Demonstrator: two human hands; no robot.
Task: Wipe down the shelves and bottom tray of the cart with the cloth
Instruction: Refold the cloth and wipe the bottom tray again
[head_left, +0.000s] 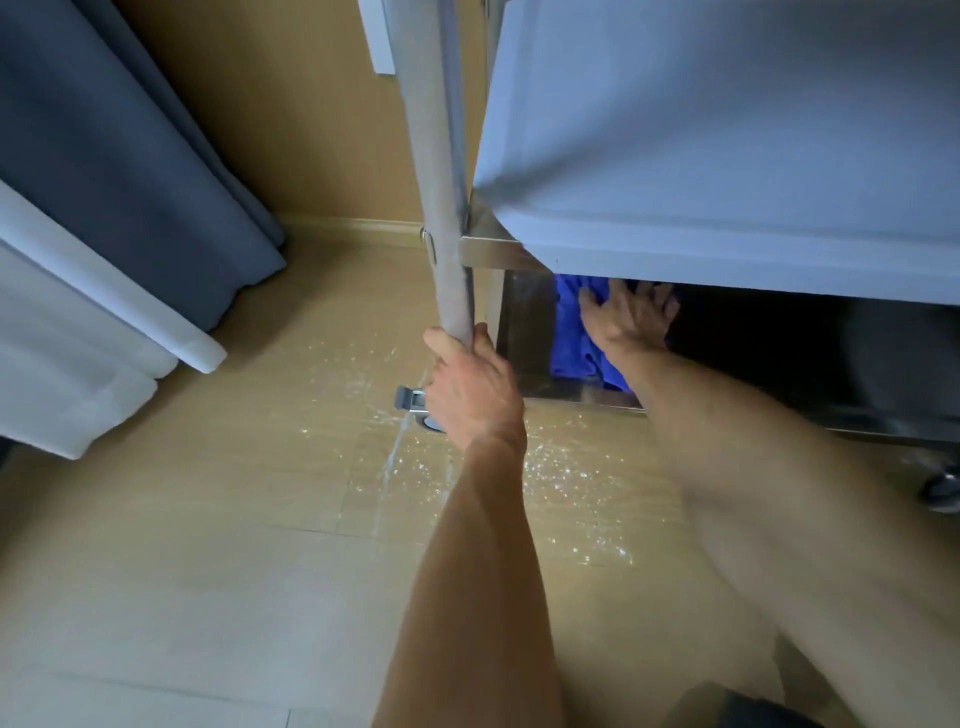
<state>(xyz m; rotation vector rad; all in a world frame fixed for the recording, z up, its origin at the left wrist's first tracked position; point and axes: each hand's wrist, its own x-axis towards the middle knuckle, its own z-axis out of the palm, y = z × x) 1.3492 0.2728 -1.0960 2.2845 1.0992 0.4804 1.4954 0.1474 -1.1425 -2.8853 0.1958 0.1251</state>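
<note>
A steel cart stands on the right, with a pale shelf (727, 156) overhead and a shiny bottom tray (524, 332) below it. My left hand (470, 389) is closed around the cart's grey upright post (441, 182), near its lower end. My right hand (628, 317) reaches under the shelf into the bottom tray, fingers spread flat on a blue cloth (571, 343). The cloth lies bunched against the tray's left wall. The far side of the tray is dark and hidden under the shelf.
A caster with a brake tab (413, 402) sits by my left hand; another wheel (943, 491) shows at far right. Blue curtain (130, 156) and white curtain (78, 338) hang on the left. The tan floor (234, 545) glistens near the cart.
</note>
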